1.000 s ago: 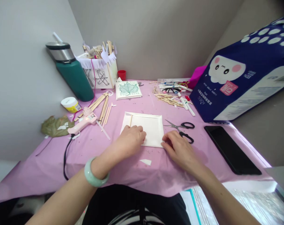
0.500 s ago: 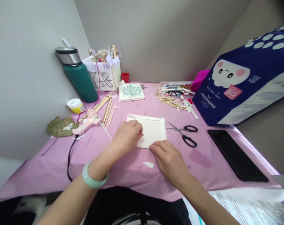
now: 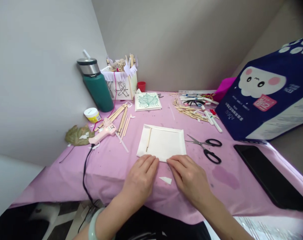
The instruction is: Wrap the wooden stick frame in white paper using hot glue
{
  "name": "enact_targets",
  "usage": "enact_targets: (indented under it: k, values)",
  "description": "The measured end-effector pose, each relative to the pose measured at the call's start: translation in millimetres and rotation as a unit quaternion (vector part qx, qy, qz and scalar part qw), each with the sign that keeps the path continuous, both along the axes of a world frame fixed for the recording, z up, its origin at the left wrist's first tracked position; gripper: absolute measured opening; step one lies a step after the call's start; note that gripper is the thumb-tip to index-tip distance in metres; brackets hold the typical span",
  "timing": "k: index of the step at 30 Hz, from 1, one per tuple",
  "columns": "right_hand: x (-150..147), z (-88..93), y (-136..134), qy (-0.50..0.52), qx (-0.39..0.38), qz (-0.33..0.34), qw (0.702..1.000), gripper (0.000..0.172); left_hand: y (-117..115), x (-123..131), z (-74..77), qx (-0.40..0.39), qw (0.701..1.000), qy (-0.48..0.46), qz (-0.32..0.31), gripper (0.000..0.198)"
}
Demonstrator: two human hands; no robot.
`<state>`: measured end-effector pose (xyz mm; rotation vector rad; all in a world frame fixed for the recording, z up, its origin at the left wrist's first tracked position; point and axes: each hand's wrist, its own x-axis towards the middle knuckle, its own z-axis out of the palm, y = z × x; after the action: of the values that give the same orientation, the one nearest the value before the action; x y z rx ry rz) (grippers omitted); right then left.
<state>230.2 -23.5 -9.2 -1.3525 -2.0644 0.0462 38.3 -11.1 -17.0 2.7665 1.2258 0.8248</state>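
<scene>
Lying near the front edge of the table (image 3: 111, 175), the white panel (image 3: 167, 143) is touched along its near side by right hand (image 3: 191, 178) and newly shifted left hand (image 3: 141, 176), fingers bunched, any grip unclear; the stick (image 3: 149, 139) is left uncovered, seemingly in place.

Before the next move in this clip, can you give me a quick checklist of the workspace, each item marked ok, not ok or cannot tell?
1. Left hand and right hand both at the near edge of the white panel: ok.
2. Thin stick lying on the panel, near its left side: ok.
3. Stick fixed to the panel: cannot tell.
4. Scissors closed: not ok; the blades are apart, pointing toward the panel.
5. Glue gun away from both hands: ok; whether it is hot doesn't show.
6. Space between the hands free of scraps: not ok; a white scrap lies there.
</scene>
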Motion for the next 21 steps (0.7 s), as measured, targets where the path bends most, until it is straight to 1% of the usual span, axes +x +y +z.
enact_targets:
  k: [4, 9, 11, 14, 16, 17, 19, 20, 21]
  values:
    - [1, 0.2, 0, 0.003, -0.008, -0.009, 1.000, 0.020, 8, 2, 5.2, -0.027, 0.999, 0.043, 0.017, 0.032]
    - [0, -0.1, 0, 0.018, -0.030, -0.032, 0.999, 0.019, 7, 7, 14.0, -0.066, 0.995, 0.040, 0.061, 0.025]
    - [-2, -0.7, 0, 0.023, -0.040, -0.035, 0.998, 0.020, 9, 6, 17.2, -0.075, 0.994, 0.046, 0.061, 0.025]
    - [-4, -0.4, 1, 0.042, -0.052, -0.040, 0.997, 0.020, 13, 2, 20.2, -0.075, 0.994, 0.064, 0.043, 0.025]
    - [2, 2.1, 4, 0.086, -0.077, -0.028, 0.993, 0.019, 16, -2, 21.1, -0.065, 0.995, 0.070, 0.041, 0.026]
    - [7, 4.3, 6, 0.125, -0.100, -0.016, 0.987, 0.018, 17, -4, 21.5, -0.061, 0.995, 0.068, 0.041, 0.027]
    - [22, 10.2, 9, 0.228, -0.148, 0.000, 0.962, 0.019, 18, -8, 22.6, -0.058, 0.996, 0.054, 0.036, 0.029]
    - [30, 13.5, 9, 0.276, -0.160, -0.009, 0.948, 0.021, 18, -9, 23.3, -0.057, 0.997, 0.037, 0.035, 0.030]
    - [37, 16.5, 8, 0.306, -0.153, -0.028, 0.939, 0.022, 17, -10, 24.0, -0.053, 0.998, 0.011, 0.037, 0.031]
